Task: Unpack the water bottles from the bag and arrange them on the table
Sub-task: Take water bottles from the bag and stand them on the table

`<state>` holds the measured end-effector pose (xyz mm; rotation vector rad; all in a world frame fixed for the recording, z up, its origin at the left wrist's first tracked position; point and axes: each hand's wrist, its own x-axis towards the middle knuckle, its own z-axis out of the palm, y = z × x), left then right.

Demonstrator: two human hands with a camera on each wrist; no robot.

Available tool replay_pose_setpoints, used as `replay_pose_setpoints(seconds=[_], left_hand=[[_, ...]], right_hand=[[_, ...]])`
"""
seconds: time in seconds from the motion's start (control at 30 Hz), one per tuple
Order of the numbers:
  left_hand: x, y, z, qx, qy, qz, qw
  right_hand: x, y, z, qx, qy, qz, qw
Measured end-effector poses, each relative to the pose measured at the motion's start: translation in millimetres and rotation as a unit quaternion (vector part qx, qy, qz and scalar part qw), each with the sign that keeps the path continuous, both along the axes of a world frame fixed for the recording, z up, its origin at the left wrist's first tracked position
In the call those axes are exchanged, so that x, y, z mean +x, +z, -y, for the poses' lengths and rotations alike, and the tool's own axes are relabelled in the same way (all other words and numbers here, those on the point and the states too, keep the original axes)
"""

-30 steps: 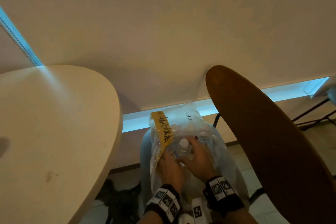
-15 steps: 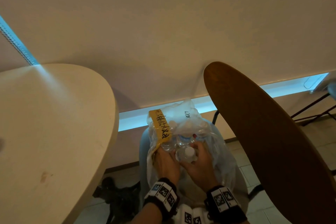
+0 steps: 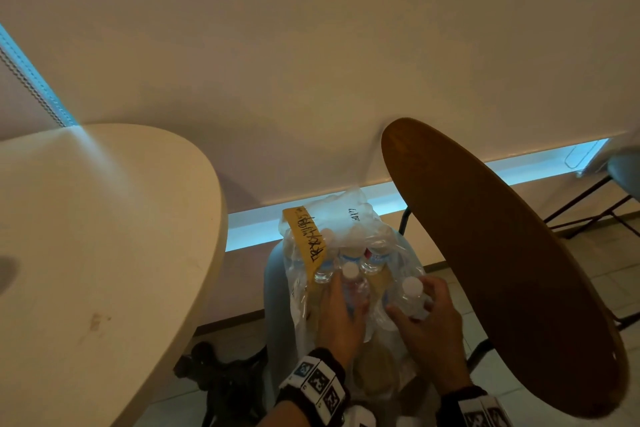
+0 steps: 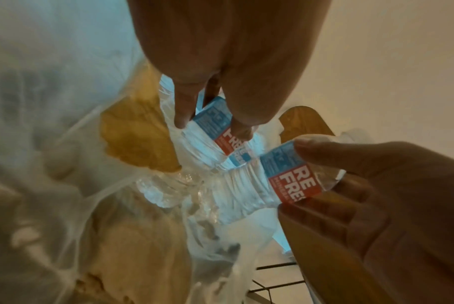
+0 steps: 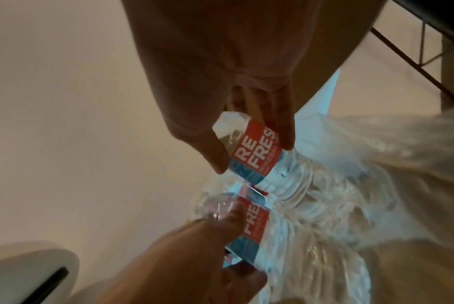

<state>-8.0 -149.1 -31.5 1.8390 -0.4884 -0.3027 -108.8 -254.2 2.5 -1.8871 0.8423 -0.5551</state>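
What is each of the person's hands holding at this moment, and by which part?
The left hand grips one water bottle around its labelled upper body. The right hand grips a second water bottle the same way, just below the cap.

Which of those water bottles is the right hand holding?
The bottle furthest right, white cap up, gripped by the right hand. The left hand holds its neighbour; the rest sit behind in the bag.
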Motion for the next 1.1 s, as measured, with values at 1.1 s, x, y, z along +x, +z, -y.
replay_pose_setpoints(seconds=[1.1], left_hand=[[-36.8,300.9,-257.7,0.020,0.319,0.300,0.899]], right_hand=[[116.4,297.6,-173.6,-0.141,0.381,0.293,0.866]])
